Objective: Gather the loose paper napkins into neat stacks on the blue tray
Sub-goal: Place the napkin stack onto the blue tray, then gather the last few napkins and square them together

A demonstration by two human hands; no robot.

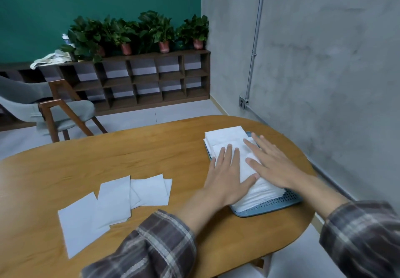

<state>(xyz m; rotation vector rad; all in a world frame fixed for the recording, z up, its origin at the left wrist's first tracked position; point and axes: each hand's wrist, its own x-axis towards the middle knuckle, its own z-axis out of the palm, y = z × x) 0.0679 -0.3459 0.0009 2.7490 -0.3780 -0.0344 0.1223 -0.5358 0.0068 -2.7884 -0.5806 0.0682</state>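
A blue perforated tray (279, 204) lies on the right part of the wooden table. White paper napkins fill it in stacks: a near stack (257, 193) and a far stack (225, 135). My left hand (227, 176) lies flat with straight fingers on the left side of the near stack. My right hand (270, 163) presses flat on the right side of the same stack. Several loose napkins (112, 202) lie overlapping on the table to the left of the tray.
The oval wooden table (151, 154) ends close behind the tray and curves round on the right beside a grey wall (324, 61). A grey chair (54, 111) stands beyond the far left edge. A low shelf with potted plants (140, 78) lines the back wall.
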